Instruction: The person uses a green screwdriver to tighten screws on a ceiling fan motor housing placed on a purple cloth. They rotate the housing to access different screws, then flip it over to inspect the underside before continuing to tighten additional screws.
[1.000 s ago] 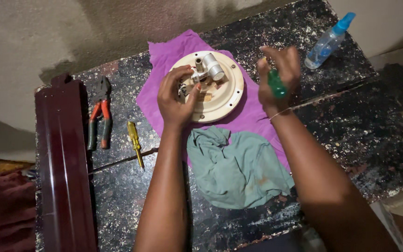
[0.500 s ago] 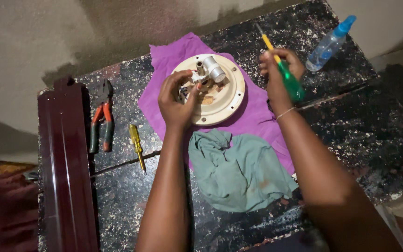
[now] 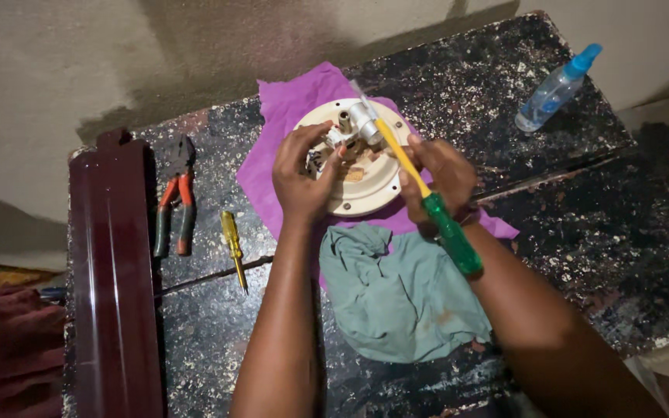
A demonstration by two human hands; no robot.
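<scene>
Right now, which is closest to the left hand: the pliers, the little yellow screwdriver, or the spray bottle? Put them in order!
From the left hand, in the head view:
1. Yellow screwdriver, just to its left on the table.
2. Pliers, farther left, beside the dark red panel.
3. Spray bottle, far off to the right, near the table's back corner.

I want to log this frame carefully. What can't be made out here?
Head view only:
- Screwdriver tip: blurred over the round cream fixture.
- Fixture's centre parts: partly covered by the left hand, too small to identify.
- Right hand grip: its fingers wrap the shaft, hiding the contact.
- Maroon panel: cut off by the bottom edge.
</scene>
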